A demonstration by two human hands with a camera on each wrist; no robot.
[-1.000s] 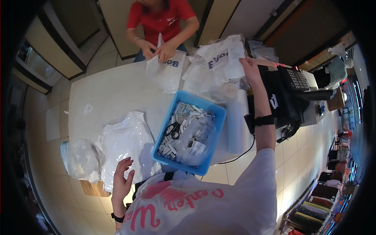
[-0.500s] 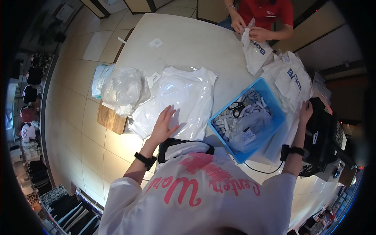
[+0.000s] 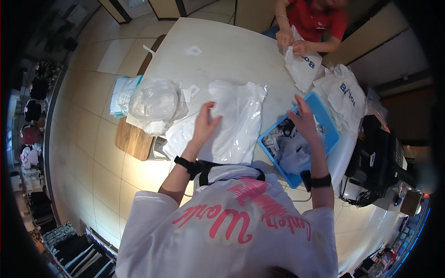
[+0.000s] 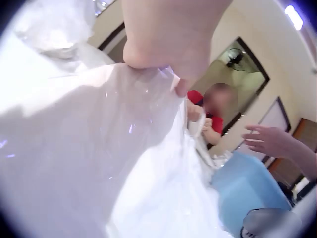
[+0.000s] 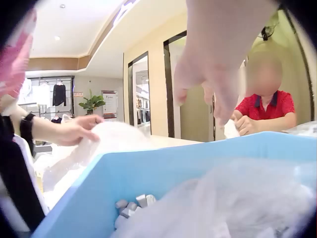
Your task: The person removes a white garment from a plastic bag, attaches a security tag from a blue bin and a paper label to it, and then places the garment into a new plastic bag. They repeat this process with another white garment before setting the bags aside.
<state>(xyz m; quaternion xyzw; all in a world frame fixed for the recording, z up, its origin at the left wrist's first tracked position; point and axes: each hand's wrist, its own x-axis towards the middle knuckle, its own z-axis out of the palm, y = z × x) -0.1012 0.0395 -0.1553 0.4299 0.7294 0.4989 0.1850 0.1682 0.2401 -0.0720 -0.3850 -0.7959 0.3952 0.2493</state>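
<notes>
A white shirt in a clear plastic bag (image 3: 236,132) lies on the table in front of me. My left hand (image 3: 203,129) grips its left part, and in the right wrist view the white bag bulges up at that hand's thumb and fingers. Over the blue bin (image 3: 331,130) hangs my right hand (image 3: 303,121), fingers apart and holding nothing. Inside the bin are a crumpled clear plastic bag (image 5: 208,203), several small grey-white pieces (image 5: 140,202) and black-handled scissors (image 3: 288,128), partly hidden by my right hand and forearm.
Across the table a person in red (image 3: 308,18) holds a white lettered bag (image 3: 303,69). More lettered white bags (image 3: 344,99) pile up beside black counter equipment (image 3: 373,160). Crumpled plastic (image 3: 153,104) sits at the left edge, above a wooden stool (image 3: 133,141).
My right hand has left the edge of the bag pile and come over the blue bin. My left hand has come onto the bagged shirt, whose upper part has shifted right. The view has turned.
</notes>
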